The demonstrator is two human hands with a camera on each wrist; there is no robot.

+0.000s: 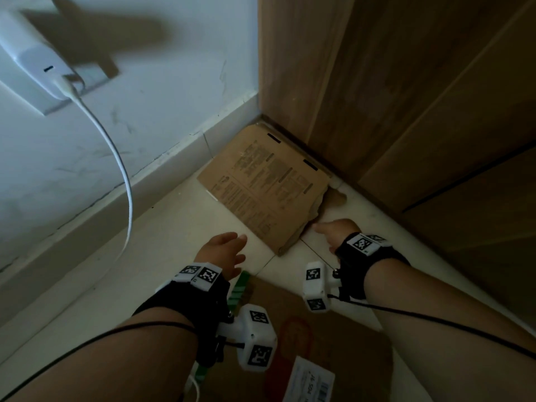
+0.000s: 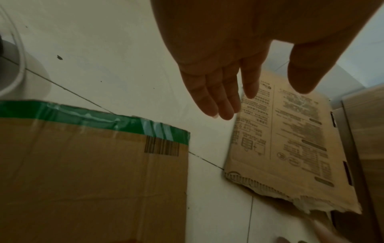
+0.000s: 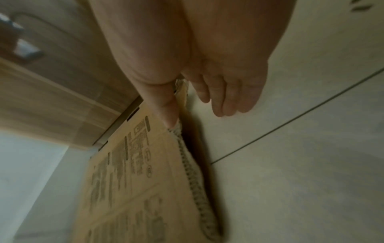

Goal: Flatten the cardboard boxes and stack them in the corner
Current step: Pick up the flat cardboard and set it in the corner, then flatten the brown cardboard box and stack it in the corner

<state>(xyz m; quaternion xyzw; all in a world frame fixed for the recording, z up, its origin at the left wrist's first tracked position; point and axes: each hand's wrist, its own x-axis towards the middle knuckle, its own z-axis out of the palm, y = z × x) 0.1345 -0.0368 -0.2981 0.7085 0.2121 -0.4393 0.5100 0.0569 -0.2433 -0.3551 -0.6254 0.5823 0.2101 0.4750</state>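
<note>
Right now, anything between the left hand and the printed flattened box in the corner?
Nothing: only bare floor tile separates the left hand from the printed flattened box. The head view shows it; in the left wrist view the open fingers stop short of its edge.

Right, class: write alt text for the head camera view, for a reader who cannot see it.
A flattened cardboard sheet printed with text lies on the pale tiled floor in the corner between a white wall and a wooden cabinet. Both open hands reach toward it, left hand and right hand. A second box lies nearer, below the wrists.
</note>
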